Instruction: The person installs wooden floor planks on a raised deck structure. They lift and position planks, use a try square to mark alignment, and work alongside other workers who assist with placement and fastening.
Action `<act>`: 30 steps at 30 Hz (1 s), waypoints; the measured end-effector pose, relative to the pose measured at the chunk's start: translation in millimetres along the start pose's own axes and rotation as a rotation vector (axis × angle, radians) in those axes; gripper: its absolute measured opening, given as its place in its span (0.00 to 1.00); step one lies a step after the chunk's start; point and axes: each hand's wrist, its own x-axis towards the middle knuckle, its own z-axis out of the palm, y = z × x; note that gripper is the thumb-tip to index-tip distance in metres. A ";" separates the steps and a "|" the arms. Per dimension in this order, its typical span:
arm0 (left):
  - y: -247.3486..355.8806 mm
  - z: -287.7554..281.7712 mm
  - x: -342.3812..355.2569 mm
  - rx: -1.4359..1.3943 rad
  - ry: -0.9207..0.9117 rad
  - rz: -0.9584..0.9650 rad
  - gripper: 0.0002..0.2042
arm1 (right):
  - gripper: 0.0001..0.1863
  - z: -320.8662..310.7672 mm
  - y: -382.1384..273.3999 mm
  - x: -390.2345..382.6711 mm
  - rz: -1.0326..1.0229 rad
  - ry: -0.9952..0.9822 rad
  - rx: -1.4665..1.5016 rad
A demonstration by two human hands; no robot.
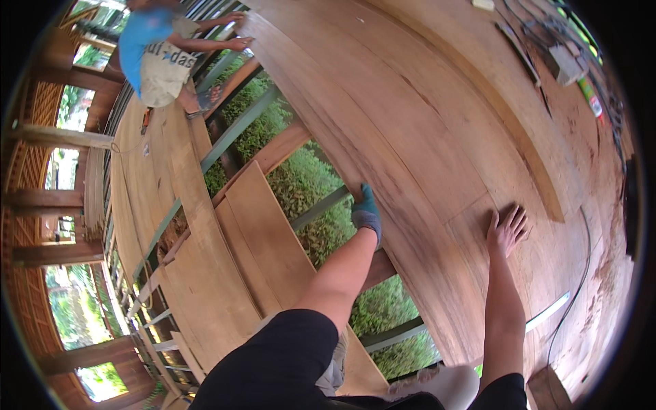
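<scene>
My left hand (367,213), in a teal and grey glove, is closed on the edge of a long brown floorboard (403,225) beside an open gap. Some of its fingers are hidden at that edge. My right hand (507,231) is bare and lies flat on the boards, fingers spread, a little right of a board joint. At the far end of the boards, a crouching person (160,58) in a blue top and light shorts has both hands by the same edge.
Through the gap, green plants (307,184) show below metal joists (239,130). Other boards (266,232) lie left of it. A narrow wooden strip (499,102) rests on the floor. At right are a cable (588,253), a metal straightedge (547,311) and a green tube (589,96).
</scene>
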 end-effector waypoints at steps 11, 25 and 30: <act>-1.2 -20.6 105.8 0.487 -0.118 0.375 0.48 | 0.35 -155.7 -64.2 -235.1 -1.281 -0.782 0.404; -136.0 9.5 -156.6 1.289 -0.307 1.652 0.41 | 0.16 -133.3 278.3 -209.8 0.512 -0.102 0.601; -271.1 -3.7 -320.4 1.105 -0.682 2.003 0.41 | 0.16 -152.1 288.4 -223.9 0.360 -0.354 0.515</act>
